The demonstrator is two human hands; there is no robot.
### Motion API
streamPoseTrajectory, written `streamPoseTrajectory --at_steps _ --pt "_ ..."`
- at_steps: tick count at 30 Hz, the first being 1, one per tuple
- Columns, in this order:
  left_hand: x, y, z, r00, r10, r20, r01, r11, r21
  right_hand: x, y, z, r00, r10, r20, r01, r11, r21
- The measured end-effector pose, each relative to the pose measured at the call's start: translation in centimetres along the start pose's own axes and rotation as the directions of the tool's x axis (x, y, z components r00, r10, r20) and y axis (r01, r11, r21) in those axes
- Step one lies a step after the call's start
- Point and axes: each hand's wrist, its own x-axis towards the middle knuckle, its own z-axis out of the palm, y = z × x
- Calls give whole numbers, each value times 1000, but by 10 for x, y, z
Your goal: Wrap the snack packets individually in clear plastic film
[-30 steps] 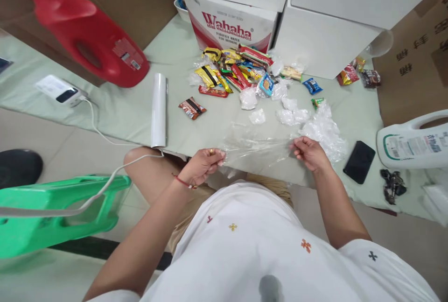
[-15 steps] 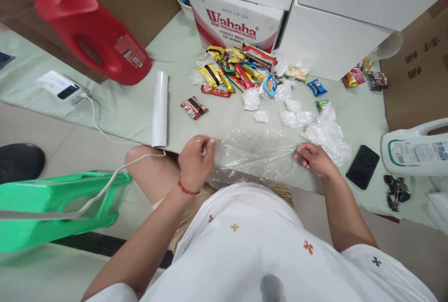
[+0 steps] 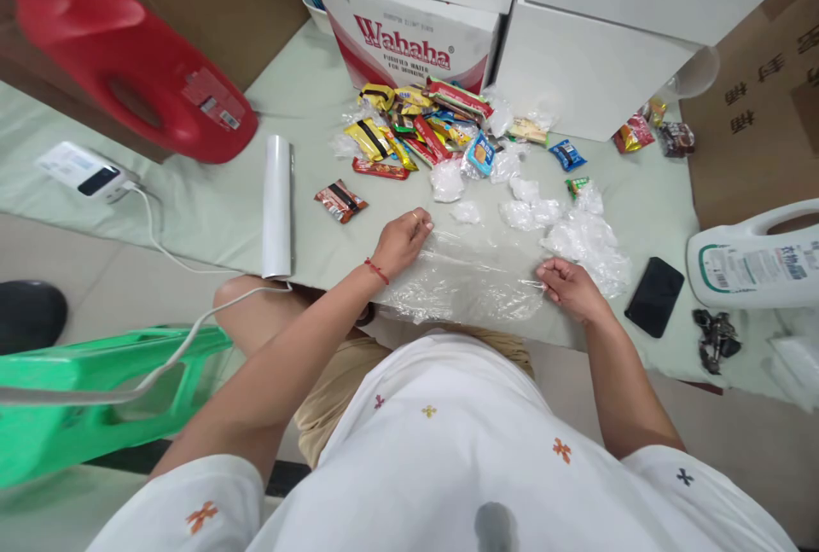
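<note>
A clear, thin plastic bag (image 3: 467,279) lies stretched across the near edge of the table. My left hand (image 3: 404,241), with a red bracelet at the wrist, pinches its upper left part. The right side of the bag is gripped between the thumb and fingers of my right hand (image 3: 569,286). Crumpled clear plastic (image 3: 589,241) sits just beyond my right hand, with smaller crumpled pieces (image 3: 530,212) farther left. Past the bag is a pile of wrapped snacks (image 3: 428,130), and one brown snack packet (image 3: 341,200) lies apart on the left.
A white cardboard box (image 3: 409,40) stands behind the snacks. On the left are a white roll (image 3: 277,206), a red jug (image 3: 147,66) and a white device (image 3: 83,172) with a cable. A black phone (image 3: 653,297), keys (image 3: 715,340) and a white jug (image 3: 755,266) lie on the right.
My left hand has moved forward and to the right, drawing the left end of the bag farther onto the table. My right hand stays nearly in place, holding its side.
</note>
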Motion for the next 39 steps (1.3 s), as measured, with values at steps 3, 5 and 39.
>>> streamPoseTrajectory --at_steps 3,5,39 --pt "10 -7 -8 999 -17 -40 17 1000 6 0 2 0 999 -27 19 28 999 -45" --pt "18 -11 -15 990 -23 -137 30 998 51 0 3 -1 998 -53 -13 52 994 -91" --pt "-131 -8 10 987 56 150 -120 880 460 165 -110 124 607 -532 591 700 5 -714"
